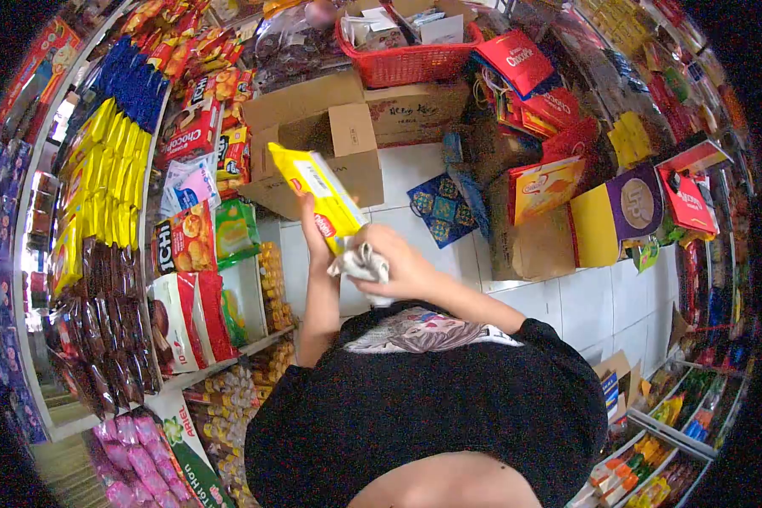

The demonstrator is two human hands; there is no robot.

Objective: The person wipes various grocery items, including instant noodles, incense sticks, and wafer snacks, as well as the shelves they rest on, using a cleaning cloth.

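My left hand [316, 233] is closed on a long yellow snack packet [323, 190], gripping it along its lower left side. The packet has red lettering and a white label panel, and it is tilted with its far end toward the left shelf. A crumpled white cloth [365, 266] is bunched in my right hand [402, 261]. That hand is at the near end of the packet, with the cloth against or very near it; the exact contact is hidden by the fingers.
Stacked yellow packets [110, 178] and brown packets [106, 317] fill the left shelf. An open cardboard box [313, 182] stands ahead on the tiled floor [525, 305], below a red basket [415, 63]. Boxes with red bags [533, 245] are on the right.
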